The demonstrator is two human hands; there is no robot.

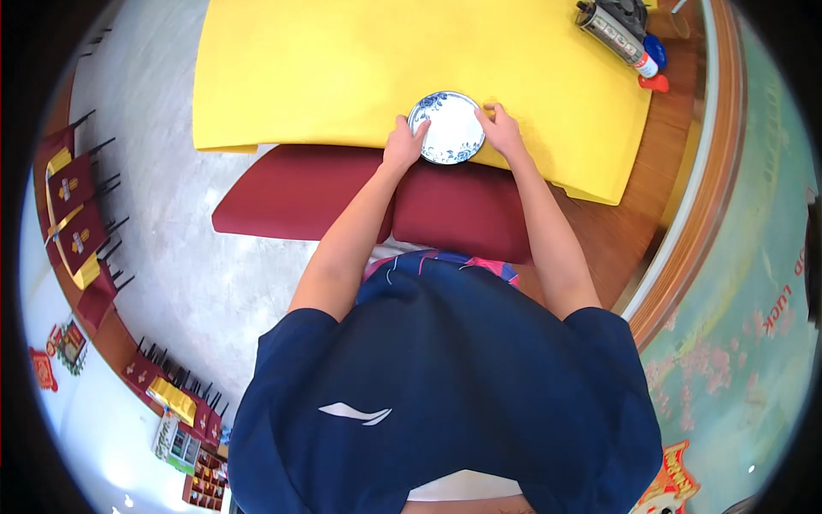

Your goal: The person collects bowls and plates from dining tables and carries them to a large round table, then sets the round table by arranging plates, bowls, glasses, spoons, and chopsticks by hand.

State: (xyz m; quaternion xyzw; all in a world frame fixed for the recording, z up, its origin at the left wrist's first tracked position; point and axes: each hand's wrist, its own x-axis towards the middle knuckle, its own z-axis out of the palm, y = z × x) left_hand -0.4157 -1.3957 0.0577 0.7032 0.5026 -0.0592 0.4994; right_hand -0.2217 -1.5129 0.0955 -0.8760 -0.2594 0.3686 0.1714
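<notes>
handling a round white plate (446, 128) with a blue floral border looks to be the step in hand, at the near edge of the yellow-covered surface (342, 68). the left grip (404, 144) is closed on the plate's left rim, thumb over the top. the right grip (502, 134) has its thumb at the opposite rim; its fingers are partly hidden, so i can't tell whether they close on it. any shift from here would, i judge, call for even support on both sides and a level hold, as the plate sits right by the cloth's edge. whether its underside touches the cloth is hidden.

as for containers, the plate's patterned inner face is in view. a labelled cylinder (618, 38) lies at the far right, beside a blue item (654, 51) and a red item (654, 83); its contents can't be told.
</notes>
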